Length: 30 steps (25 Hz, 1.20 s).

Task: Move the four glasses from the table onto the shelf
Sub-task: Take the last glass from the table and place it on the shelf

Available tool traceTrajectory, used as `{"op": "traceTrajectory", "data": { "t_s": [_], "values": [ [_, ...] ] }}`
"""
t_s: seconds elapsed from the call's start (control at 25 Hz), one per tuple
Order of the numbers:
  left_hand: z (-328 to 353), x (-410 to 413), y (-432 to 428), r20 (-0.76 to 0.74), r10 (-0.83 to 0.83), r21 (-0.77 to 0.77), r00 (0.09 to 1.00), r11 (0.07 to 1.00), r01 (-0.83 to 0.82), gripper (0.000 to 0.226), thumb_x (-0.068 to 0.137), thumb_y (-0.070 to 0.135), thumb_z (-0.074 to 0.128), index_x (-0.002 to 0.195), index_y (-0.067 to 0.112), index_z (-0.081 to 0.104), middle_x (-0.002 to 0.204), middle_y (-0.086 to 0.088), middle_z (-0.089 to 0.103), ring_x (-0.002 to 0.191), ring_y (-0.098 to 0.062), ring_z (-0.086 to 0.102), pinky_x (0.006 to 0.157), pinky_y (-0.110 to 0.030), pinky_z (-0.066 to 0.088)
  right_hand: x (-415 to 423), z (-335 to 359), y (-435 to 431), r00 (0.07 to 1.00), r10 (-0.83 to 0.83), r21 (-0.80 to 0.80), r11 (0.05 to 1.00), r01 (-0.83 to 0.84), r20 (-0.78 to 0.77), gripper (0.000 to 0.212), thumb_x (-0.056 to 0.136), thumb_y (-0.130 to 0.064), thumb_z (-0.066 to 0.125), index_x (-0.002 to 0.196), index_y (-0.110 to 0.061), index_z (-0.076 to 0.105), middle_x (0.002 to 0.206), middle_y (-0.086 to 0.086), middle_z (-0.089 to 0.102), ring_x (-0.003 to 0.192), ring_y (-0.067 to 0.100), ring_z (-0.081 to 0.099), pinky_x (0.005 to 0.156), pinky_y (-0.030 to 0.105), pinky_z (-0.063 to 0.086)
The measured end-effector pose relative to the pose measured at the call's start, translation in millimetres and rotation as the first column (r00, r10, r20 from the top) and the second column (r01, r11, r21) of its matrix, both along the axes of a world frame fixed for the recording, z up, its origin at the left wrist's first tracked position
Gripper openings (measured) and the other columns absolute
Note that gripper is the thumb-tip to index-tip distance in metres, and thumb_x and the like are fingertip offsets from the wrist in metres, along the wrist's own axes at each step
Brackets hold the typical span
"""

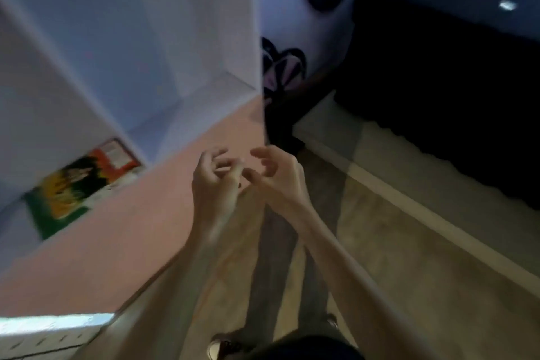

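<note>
The view is blurred and tilted. My left hand (214, 184) and my right hand (277, 178) are held close together in front of me, fingers curled and spread, nothing in either. They hover beside the right end of a white shelf unit (163, 47) with a pink front panel (140, 219). The compartment nearest my hands looks bare. No glass and no table show in the view.
A colourful box or book (81, 184) lies in a lower left compartment of the shelf. Beige floor (409, 242) runs to the right, bounded by a dark piece of furniture (438, 96). A shoe (222, 348) shows at the bottom edge.
</note>
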<state>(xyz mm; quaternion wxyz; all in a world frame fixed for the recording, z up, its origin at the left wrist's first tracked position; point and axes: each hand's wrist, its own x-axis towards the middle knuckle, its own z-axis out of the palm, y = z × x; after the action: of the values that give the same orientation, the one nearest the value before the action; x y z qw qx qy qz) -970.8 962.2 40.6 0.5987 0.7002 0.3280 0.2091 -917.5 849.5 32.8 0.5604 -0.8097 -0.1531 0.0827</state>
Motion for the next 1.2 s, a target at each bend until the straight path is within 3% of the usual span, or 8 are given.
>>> {"op": "traceTrajectory", "data": {
  "t_s": [0.12, 0.32, 0.48, 0.68, 0.88, 0.96, 1.08, 1.2],
  "values": [
    [-22.7, 41.9, -77.8, -0.068, -0.168, -0.014, 0.983, 0.986, 0.168, 0.021, 0.095, 0.027, 0.066, 0.107, 0.014, 0.076, 0.103, -0.005, 0.077, 0.095, -0.021, 0.072, 0.092, -0.049, 0.059, 30.3, -16.9, -92.6, 0.988, -0.147, -0.006, 0.989, 0.147, -0.042, 0.055, 0.083, -0.030, 0.084, 0.133, -0.020, 0.065, 0.106, -0.007, 0.077, 0.089, 0.007, 0.074, 0.084, 0.036, 0.063],
    [-43.4, 103.1, -185.1, -0.049, -0.369, -0.124, 0.928, 0.924, 0.361, 0.032, 0.101, 0.036, 0.055, 0.120, 0.016, 0.072, 0.104, -0.003, 0.078, 0.081, -0.021, 0.077, 0.064, -0.027, 0.061, 70.0, -29.5, -223.2, 0.951, -0.306, -0.068, 0.950, 0.304, -0.033, 0.054, 0.082, -0.032, 0.085, 0.131, -0.021, 0.067, 0.100, -0.012, 0.075, 0.088, 0.003, 0.074, 0.082, 0.035, 0.064],
    [-42.9, 157.1, -251.0, -0.038, -0.457, -0.062, 0.888, 0.888, 0.455, 0.018, 0.084, 0.048, 0.068, 0.095, 0.034, 0.072, 0.093, 0.008, 0.078, 0.088, -0.008, 0.075, 0.082, -0.035, 0.062, 107.8, -30.0, -286.1, 0.901, -0.431, -0.065, 0.902, 0.427, -0.048, 0.041, 0.080, -0.028, 0.087, 0.118, -0.020, 0.074, 0.104, -0.008, 0.076, 0.090, 0.004, 0.074, 0.082, 0.032, 0.064],
    [-54.1, 247.5, -307.9, 0.029, -0.595, -0.112, 0.803, 0.797, 0.594, 0.039, 0.081, 0.038, 0.076, 0.117, 0.030, 0.063, 0.104, 0.003, 0.075, 0.089, -0.013, 0.077, 0.074, -0.032, 0.063, 172.0, -33.1, -332.7, 0.860, -0.508, -0.070, 0.861, 0.505, -0.048, 0.051, 0.082, -0.029, 0.087, 0.127, -0.017, 0.067, 0.104, -0.005, 0.075, 0.087, 0.005, 0.074, 0.077, 0.029, 0.064],
    [-66.3, 358.6, -356.8, 0.022, -0.692, -0.118, 0.721, 0.715, 0.690, 0.010, 0.093, 0.030, 0.070, 0.100, 0.030, 0.078, 0.094, 0.008, 0.080, 0.095, -0.007, 0.074, 0.083, -0.028, 0.061, 270.6, -30.4, -375.4, 0.808, -0.588, -0.121, 0.806, 0.580, -0.044, 0.052, 0.082, -0.028, 0.086, 0.129, -0.017, 0.066, 0.111, -0.004, 0.076, 0.096, 0.007, 0.074, 0.084, 0.033, 0.064],
    [-65.9, 405.3, -375.6, 0.026, -0.707, -0.209, 0.707, 0.688, 0.695, 0.020, 0.097, 0.024, 0.067, 0.114, 0.021, 0.077, 0.107, 0.007, 0.078, 0.103, -0.010, 0.073, 0.089, -0.033, 0.061, 313.0, -24.5, -389.1, 0.779, -0.626, -0.152, 0.774, 0.615, -0.033, 0.053, 0.081, -0.030, 0.087, 0.128, -0.016, 0.068, 0.116, -0.004, 0.075, 0.102, 0.007, 0.072, 0.088, 0.030, 0.062],
    [-63.8, 475.6, -399.6, 0.050, -0.722, -0.285, 0.690, 0.652, 0.703, 0.029, 0.098, 0.019, 0.065, 0.127, 0.014, 0.069, 0.111, -0.001, 0.075, 0.095, -0.011, 0.075, 0.072, -0.028, 0.063, 376.5, -19.7, -407.6, 0.740, -0.671, -0.133, 0.739, 0.661, -0.052, 0.057, 0.081, -0.027, 0.087, 0.132, -0.016, 0.065, 0.111, -0.002, 0.075, 0.095, 0.011, 0.076, 0.082, 0.029, 0.064],
    [-63.3, 534.4, -419.1, 0.017, -0.731, -0.251, 0.682, 0.657, 0.711, 0.012, 0.095, 0.017, 0.068, 0.107, 0.019, 0.069, 0.095, -0.004, 0.076, 0.080, -0.011, 0.076, 0.062, -0.029, 0.060, 426.2, -16.8, -423.5, 0.702, -0.709, -0.126, 0.705, 0.698, -0.075, 0.057, 0.082, -0.026, 0.086, 0.134, -0.017, 0.063, 0.107, -0.003, 0.076, 0.088, 0.009, 0.077, 0.080, 0.030, 0.064]
  ]
}}
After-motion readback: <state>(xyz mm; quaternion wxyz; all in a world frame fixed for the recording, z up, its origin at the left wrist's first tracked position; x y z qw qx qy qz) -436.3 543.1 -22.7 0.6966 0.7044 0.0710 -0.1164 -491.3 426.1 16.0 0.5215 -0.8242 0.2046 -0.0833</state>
